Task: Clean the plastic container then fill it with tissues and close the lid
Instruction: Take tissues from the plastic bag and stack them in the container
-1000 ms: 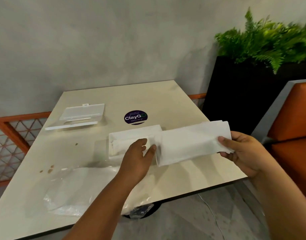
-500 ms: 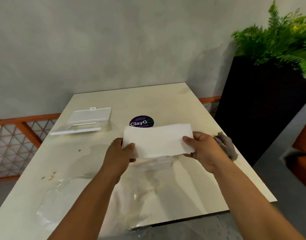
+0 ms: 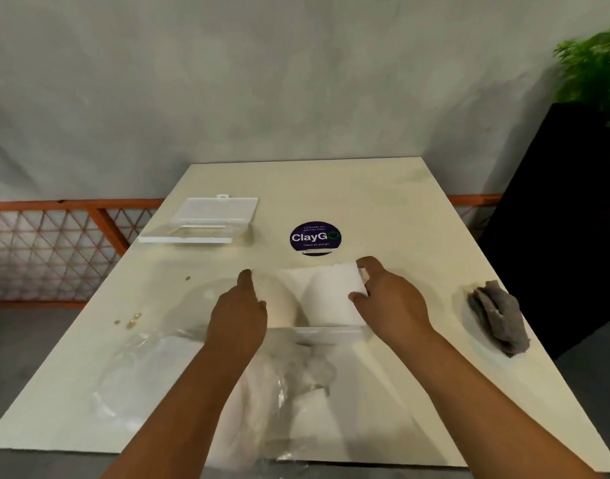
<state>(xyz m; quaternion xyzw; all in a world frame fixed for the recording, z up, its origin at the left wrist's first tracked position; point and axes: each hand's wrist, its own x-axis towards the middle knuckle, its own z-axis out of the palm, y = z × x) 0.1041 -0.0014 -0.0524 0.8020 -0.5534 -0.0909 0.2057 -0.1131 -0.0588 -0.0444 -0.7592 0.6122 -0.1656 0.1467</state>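
Observation:
A clear plastic container sits mid-table with a stack of white tissues lying in it. My left hand rests at the stack's left end, fingers down on it. My right hand pinches the stack's right end between thumb and fingers. The container's clear lid lies apart at the far left of the table. A crumpled grey cloth lies at the right edge.
An empty clear plastic wrapper sprawls over the near part of the cream table. A round ClayGo sticker is behind the container. Small brown stains mark the left side. A black planter stands right.
The tissue stack came from the right, was held up over the container by both hands, and now lies down in the container. The view swung right to centre.

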